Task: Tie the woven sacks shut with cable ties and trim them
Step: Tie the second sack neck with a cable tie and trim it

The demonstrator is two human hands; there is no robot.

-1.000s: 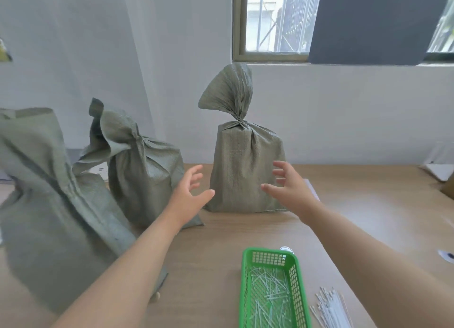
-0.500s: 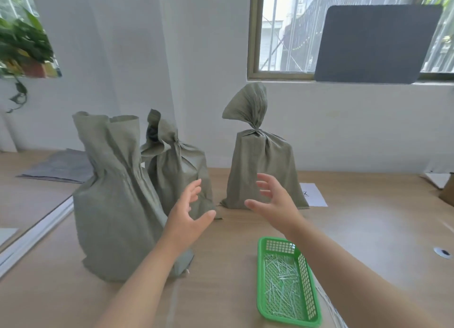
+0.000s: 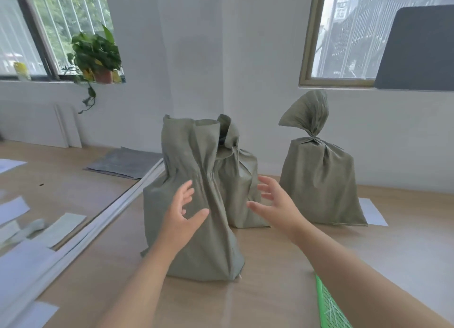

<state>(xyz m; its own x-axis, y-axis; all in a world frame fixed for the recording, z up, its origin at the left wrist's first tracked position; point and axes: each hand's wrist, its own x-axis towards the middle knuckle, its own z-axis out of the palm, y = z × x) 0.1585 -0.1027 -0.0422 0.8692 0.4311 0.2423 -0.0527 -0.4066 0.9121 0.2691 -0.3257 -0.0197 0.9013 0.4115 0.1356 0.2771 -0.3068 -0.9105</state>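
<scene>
On the far-left sill stands a potted green trailing plant (image 3: pixel 97 55), with white paper strips (image 3: pixel 66 227) lying below it on the pale wooden worktop (image 3: pixel 270 291). The view has swung left within the last second, and both hands have left the tied sack on the right for the nearest one. This is a grey-green woven sack with an open, ungathered mouth (image 3: pixel 196 229), standing upright at the centre.

The left hand (image 3: pixel 180 217) is released with its fingers spread against the sack's front. Whether it actually touches the weave I cannot tell. Behind the open sack is a second grey-green woven sack with a pinched neck (image 3: pixel 237 180). The right hand (image 3: pixel 277 205) hovers in front of that one, also released, palm turned inward and grasping nothing.

Further right stands the third grey-green woven sack, its neck cinched tight (image 3: pixel 319 180). A corner of a green plastic mesh basket (image 3: pixel 329 308) shows at the bottom edge.

Judging from this, the cinched sack is finished and the open one comes next. Its mouth needs gathering before any tie goes on.
</scene>
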